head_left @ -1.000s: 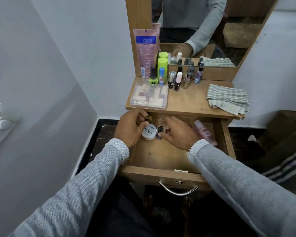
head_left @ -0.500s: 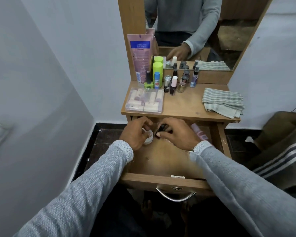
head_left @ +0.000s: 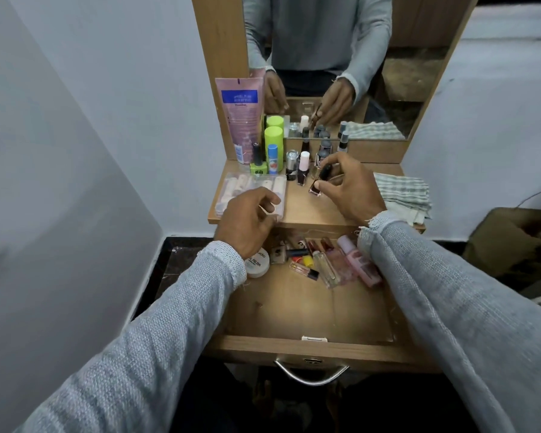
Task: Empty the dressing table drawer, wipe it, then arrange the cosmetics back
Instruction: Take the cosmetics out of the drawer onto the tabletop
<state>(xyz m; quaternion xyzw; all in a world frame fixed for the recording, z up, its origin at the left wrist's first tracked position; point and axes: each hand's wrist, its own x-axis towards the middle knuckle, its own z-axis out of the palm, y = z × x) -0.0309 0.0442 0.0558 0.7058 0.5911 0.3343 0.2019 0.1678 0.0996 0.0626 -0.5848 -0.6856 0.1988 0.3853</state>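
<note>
A small dark nail polish bottle (head_left: 318,182) is pinched by the right hand (head_left: 352,190), fingers (head_left: 334,160) curled about its black cap and glass body, and is held tilted just above the desk (head_left: 300,207), beside the row of upright bottles (head_left: 302,168). The left hand (head_left: 247,221) hovers over the clear case (head_left: 250,192), fingers loosely curled, nothing held. The drawer (head_left: 310,307) stands open; a white jar (head_left: 258,260), a pink spray bottle (head_left: 358,259) and small vials remain at its back. The bottle is judged light, rigid, smooth and breakable. A grasp low on the glass body, not the cap alone, is advised; it is best set down upright.
</note>
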